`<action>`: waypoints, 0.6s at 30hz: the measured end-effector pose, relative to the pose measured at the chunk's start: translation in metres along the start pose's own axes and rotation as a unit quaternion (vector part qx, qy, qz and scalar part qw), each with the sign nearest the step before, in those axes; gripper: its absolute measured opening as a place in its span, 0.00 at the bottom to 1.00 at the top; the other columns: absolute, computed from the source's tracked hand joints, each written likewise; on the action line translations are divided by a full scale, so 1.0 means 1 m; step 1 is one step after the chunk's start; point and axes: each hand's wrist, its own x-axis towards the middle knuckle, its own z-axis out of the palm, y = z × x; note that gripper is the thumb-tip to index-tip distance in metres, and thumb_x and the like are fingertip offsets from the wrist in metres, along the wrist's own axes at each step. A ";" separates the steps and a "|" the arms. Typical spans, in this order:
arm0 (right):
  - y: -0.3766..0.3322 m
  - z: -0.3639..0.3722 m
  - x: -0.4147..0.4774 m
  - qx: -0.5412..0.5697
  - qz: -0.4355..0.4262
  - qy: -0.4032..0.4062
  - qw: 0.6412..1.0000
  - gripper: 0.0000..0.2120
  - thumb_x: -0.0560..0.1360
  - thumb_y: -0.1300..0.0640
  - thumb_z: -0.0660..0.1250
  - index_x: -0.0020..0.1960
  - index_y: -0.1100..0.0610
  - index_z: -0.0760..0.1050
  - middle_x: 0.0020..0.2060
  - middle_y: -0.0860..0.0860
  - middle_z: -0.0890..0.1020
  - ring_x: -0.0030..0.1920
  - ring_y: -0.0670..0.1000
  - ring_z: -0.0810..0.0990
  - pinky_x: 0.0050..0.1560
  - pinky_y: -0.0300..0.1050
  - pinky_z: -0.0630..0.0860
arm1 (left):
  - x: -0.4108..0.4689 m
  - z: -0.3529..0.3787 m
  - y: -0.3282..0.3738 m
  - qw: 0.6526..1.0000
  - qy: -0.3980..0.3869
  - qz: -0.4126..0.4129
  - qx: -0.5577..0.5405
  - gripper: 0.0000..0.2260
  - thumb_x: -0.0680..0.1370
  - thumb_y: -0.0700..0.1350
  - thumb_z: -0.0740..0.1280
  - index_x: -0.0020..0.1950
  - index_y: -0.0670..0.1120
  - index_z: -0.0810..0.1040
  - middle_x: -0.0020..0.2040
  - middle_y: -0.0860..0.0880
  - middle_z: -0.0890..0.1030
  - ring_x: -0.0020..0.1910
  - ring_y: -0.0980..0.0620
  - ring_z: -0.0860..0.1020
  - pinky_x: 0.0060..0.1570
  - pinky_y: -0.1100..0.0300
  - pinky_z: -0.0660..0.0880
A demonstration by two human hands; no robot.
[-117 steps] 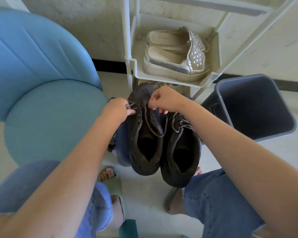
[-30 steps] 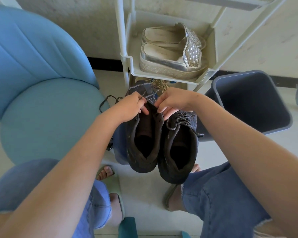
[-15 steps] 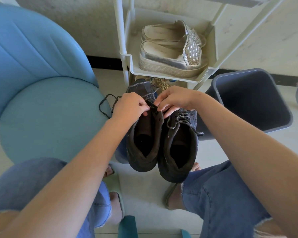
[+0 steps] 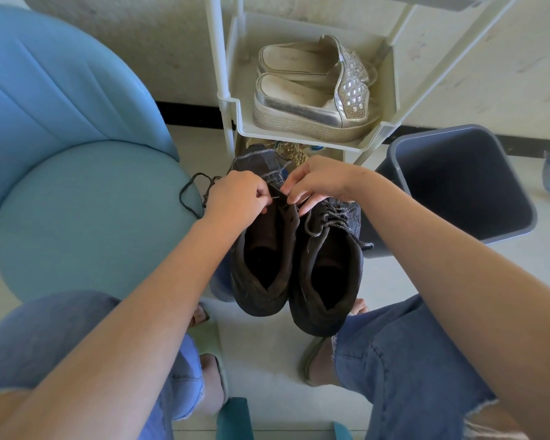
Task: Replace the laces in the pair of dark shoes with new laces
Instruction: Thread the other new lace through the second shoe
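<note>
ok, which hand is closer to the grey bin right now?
Right. The right hand pinches the lace over the dark shoes, just left of the grey bin; the left hand pinches it further left, nearer the blue chair.

domestic interior, probably an entryway: white plastic shoe rack (image 4: 232,103) holding silver platform slip-ons (image 4: 311,96), blue upholstered chair (image 4: 70,147), grey waste bin (image 4: 458,185), pale floor (image 4: 267,382), plaster wall (image 4: 178,42) with dark skirting.
</note>
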 end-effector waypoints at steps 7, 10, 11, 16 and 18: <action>-0.008 0.005 -0.005 -0.018 -0.003 0.008 1.000 0.06 0.72 0.69 0.69 0.40 0.60 0.80 0.50 0.51 0.81 0.39 0.48 0.85 0.38 0.38 0.80 | 0.000 0.006 0.000 1.000 0.018 -0.016 0.002 0.09 0.76 0.47 0.65 0.39 0.54 0.82 0.33 0.56 0.80 0.39 0.53 0.77 0.38 0.60 0.72; -0.007 0.003 -0.007 -0.009 0.002 0.001 1.000 0.02 0.74 0.65 0.69 0.45 0.62 0.80 0.45 0.57 0.84 0.39 0.49 0.85 0.38 0.40 0.81 | 0.001 0.010 -0.001 1.000 0.027 -0.014 -0.001 0.08 0.78 0.47 0.65 0.42 0.51 0.82 0.36 0.54 0.81 0.40 0.51 0.77 0.36 0.60 0.69; -0.006 0.002 -0.007 0.006 0.005 -0.002 1.000 0.03 0.76 0.64 0.68 0.47 0.63 0.79 0.43 0.58 0.84 0.41 0.51 0.85 0.40 0.42 0.82 | 0.001 0.011 -0.001 0.999 0.036 -0.006 0.004 0.08 0.78 0.46 0.64 0.43 0.48 0.82 0.38 0.51 0.82 0.41 0.49 0.78 0.36 0.58 0.71; -0.005 0.013 -0.005 0.007 0.011 0.021 1.000 0.06 0.77 0.59 0.68 0.43 0.61 0.75 0.39 0.54 0.82 0.39 0.51 0.83 0.43 0.44 0.83 | 0.002 0.010 -0.001 0.999 0.043 0.003 -0.032 0.06 0.76 0.45 0.67 0.49 0.47 0.83 0.44 0.48 0.83 0.46 0.47 0.79 0.47 0.54 0.76; -0.009 0.016 -0.006 -0.012 0.007 0.063 0.998 0.06 0.78 0.60 0.66 0.43 0.61 0.75 0.39 0.53 0.82 0.40 0.50 0.82 0.43 0.41 0.82 | 0.004 0.005 -0.003 0.996 0.068 -0.003 -0.060 0.09 0.74 0.46 0.70 0.53 0.49 0.82 0.47 0.51 0.83 0.51 0.49 0.78 0.53 0.54 0.74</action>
